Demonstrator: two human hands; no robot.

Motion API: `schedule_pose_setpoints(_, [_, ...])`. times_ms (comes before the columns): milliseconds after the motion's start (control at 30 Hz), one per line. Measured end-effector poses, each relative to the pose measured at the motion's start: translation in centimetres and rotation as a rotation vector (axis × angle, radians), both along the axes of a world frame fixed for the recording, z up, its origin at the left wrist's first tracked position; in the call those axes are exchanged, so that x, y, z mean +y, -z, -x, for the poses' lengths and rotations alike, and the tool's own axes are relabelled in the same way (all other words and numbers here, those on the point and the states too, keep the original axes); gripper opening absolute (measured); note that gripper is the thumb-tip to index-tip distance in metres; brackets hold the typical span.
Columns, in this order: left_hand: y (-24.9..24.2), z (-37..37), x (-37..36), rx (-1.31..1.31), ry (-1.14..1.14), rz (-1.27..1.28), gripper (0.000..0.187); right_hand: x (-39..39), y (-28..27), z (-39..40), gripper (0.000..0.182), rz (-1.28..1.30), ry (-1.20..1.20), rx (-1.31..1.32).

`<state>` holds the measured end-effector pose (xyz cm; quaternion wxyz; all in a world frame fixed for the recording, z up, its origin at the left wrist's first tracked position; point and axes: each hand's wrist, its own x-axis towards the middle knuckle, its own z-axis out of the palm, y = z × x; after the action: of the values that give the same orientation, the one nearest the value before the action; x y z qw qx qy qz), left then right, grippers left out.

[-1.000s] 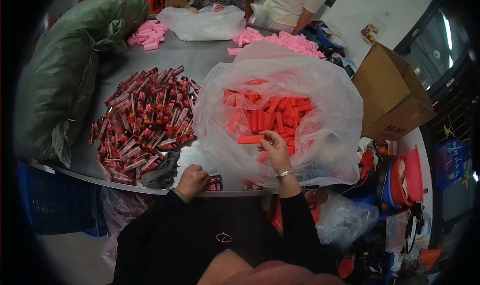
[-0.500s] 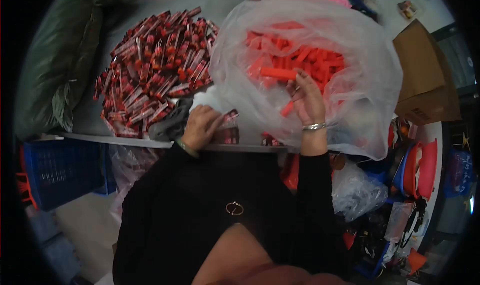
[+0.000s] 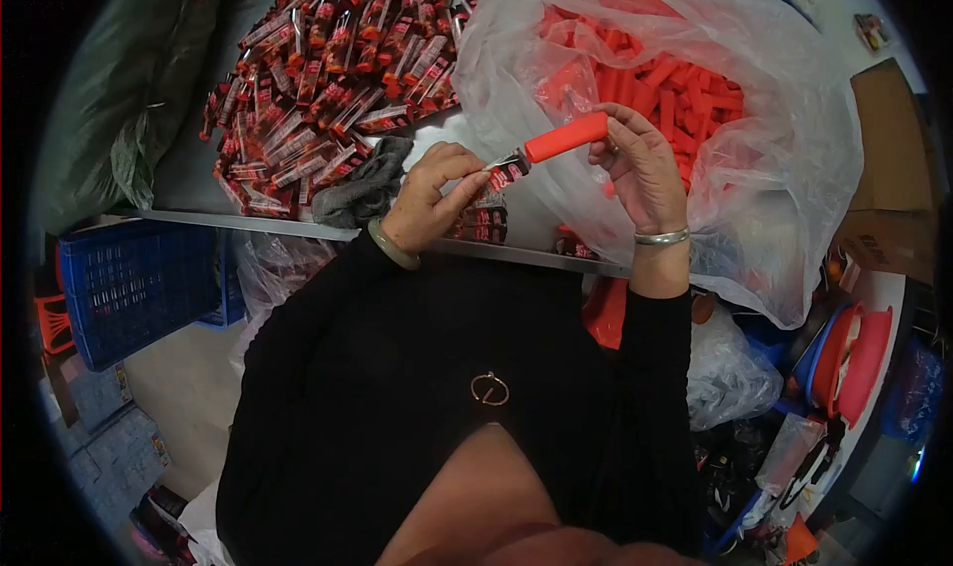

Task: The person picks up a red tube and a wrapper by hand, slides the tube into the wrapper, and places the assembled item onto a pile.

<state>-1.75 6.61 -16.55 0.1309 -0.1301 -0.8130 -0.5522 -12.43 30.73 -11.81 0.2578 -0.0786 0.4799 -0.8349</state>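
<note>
Between the fingers of my left hand (image 3: pixel 435 197) is a small black-and-red printed sleeve (image 3: pixel 507 172). My right hand (image 3: pixel 645 164) pinches a plain orange-red rectangular stick (image 3: pixel 568 138) by its far end. The stick's near end meets the sleeve's upper end; whether it is inside cannot be made out. Just below the left fingers, more printed sleeves (image 3: pixel 484 222) lie at the table edge. Behind the right hand, a clear plastic bag (image 3: pixel 496 55) stands open with many similar sticks (image 3: pixel 685 94) inside. A heap of red-and-black printed packs (image 3: pixel 333 84) spreads on the left.
A grey cloth (image 3: pixel 365 184) lies by my left wrist. The metal table edge (image 3: pixel 318 230) runs before my body. A dark green sack (image 3: pixel 119 89) and blue crate (image 3: pixel 139 293) are at left, a cardboard box (image 3: pixel 888 159) at right.
My right hand has brought the orange-red stick from over the bag to the sleeve. The left hand has lifted the sleeve off the table edge toward it. The view has shifted.
</note>
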Motion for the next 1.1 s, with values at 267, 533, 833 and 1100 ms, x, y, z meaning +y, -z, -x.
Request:
schedule_pose_setpoints(267, [0.0,0.1,0.1,0.068,-0.018,0.05,0.011,-0.6,-1.1,-0.8,0.025,-0.272,-0.025,0.179])
schedule_pose_setpoints(533, [-0.9,-0.8,0.6,-0.647,0.205,-0.616,0.024,-2.4,-2.0,-3.0,0.026,-0.319,-0.143,0.327])
schedule_pose_setpoints(833, [-1.7,-1.0,1.2,-0.873,0.355,-0.743,0.03,-2.8,-1.2,-3.8,0.024,-0.362,-0.173,0.347])
schedule_pose_setpoints(1100, [-1.4,-0.8,1.6,-0.839,0.538,-1.079,0.037,-2.3,0.3,-3.2,0.037,-0.008,-0.134,0.282])
